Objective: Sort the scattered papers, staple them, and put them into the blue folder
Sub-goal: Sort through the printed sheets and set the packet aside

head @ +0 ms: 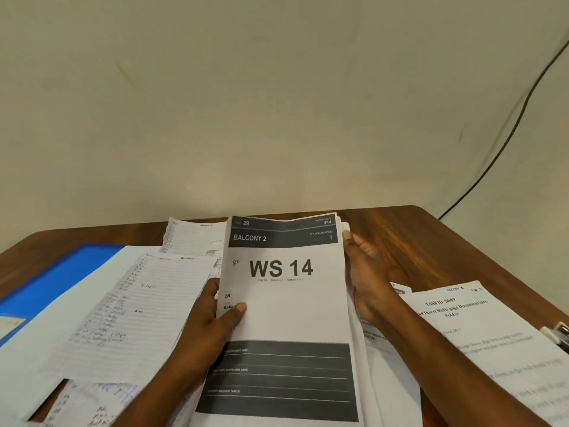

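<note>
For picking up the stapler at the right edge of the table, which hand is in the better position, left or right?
The right hand, probably. It rests on the right edge of the WS 14 stack, nearer the stapler. The left hand grips the stack's left edge, thumb on top, and can keep holding it.

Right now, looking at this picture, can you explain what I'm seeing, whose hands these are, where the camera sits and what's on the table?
There is no machine here. A person wears a camera on the head, so this one picture looks forward and down at their own two bare hands.

Both hands hold a stack of papers upright over a wooden table. The left hand pinches its left edge, thumb on the front sheet, which reads WS 14. The right hand lies along the right edge with fairly straight fingers.

On the table lie handwritten sheets to the left, partly covering a blue folder, and a typed sheet to the right. A small metal object, cut off at the right edge, may be a stapler; I cannot tell.

A dark cable runs down the wall.
</note>
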Motion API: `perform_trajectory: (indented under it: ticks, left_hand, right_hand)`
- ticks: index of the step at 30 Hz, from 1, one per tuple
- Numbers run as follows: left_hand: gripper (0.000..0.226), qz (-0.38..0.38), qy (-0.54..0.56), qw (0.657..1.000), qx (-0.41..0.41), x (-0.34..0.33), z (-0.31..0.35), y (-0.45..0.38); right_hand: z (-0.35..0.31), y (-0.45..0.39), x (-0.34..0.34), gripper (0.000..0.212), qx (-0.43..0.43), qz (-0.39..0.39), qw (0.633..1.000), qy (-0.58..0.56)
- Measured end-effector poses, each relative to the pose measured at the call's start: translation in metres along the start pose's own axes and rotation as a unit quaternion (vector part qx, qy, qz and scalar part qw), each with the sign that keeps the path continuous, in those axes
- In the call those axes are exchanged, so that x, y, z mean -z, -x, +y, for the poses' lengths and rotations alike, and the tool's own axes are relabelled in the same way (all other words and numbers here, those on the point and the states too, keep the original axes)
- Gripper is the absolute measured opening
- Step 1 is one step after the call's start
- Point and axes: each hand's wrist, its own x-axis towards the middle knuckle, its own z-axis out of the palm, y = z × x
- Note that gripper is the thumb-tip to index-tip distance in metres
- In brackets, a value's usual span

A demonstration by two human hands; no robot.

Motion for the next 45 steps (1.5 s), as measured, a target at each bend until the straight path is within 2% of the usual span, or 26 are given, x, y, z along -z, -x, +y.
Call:
perform_trajectory:
  ticks: [2,5,6,11,15,19,22,27,29,32,35,39,42,45]
  left_hand:
    - [0.037,0.004,-0.003,1.000,-0.008,-0.001,0.001,0.002]
    - [0.035,0.015,0.004,1.000,-0.011,-0.001,0.001,0.002]
    - [0.037,0.020,0.003,1.000,-0.012,0.000,0.001,0.003]
    - [0.051,0.050,0.018,0.998,-0.013,0.002,0.000,0.000]
    - [0.054,0.058,0.044,0.997,-0.023,0.003,0.001,-0.001]
    - [0.044,0.025,0.057,0.998,-0.029,0.005,0.000,-0.002]
    - [0.038,-0.008,0.089,0.996,-0.030,0.004,0.005,0.002]
    - [0.028,-0.027,0.187,0.982,0.009,0.004,0.018,0.006]
    - [0.034,-0.044,0.227,0.972,0.037,0.007,0.019,0.006]
    - [0.046,-0.056,0.242,0.966,0.069,0.007,0.018,0.007]
    - [0.045,-0.033,0.229,0.971,0.062,0.006,0.017,0.006]
    - [0.034,0.030,0.215,0.976,0.025,0.005,0.020,0.005]
    - [0.025,0.054,0.212,0.976,-0.008,0.003,0.027,0.007]
    - [0.028,0.067,0.220,0.973,-0.029,0.002,0.034,0.009]
  right_hand:
    - [-0.001,0.001,-0.002,0.033,-0.007,0.001,1.000,0.000]
    - [0.000,0.003,-0.004,0.060,-0.026,-0.010,1.000,-0.015]
    - [0.000,0.004,-0.005,0.061,-0.028,-0.016,0.999,-0.016]
    - [0.001,0.007,-0.004,0.017,-0.011,-0.073,0.997,0.015]
    - [0.006,0.007,-0.005,0.016,-0.022,-0.098,0.992,0.080]
    - [0.012,0.010,-0.009,0.022,-0.027,-0.100,0.987,0.124]
    - [0.010,0.015,-0.013,0.019,-0.029,-0.114,0.986,0.121]
    - [0.002,0.018,-0.012,0.032,-0.031,-0.125,0.988,0.091]
    - [0.002,0.018,-0.012,0.044,-0.037,-0.122,0.989,0.078]
    - [0.002,0.018,-0.013,0.037,-0.032,-0.113,0.990,0.082]
    - [0.001,0.016,-0.014,0.025,-0.006,-0.088,0.990,0.110]
    - [-0.003,0.018,-0.014,0.034,0.024,-0.086,0.983,0.162]
    - [-0.001,0.024,-0.021,0.027,0.038,-0.104,0.978,0.179]
    - [0.000,0.028,-0.028,0.027,0.069,-0.084,0.974,0.198]
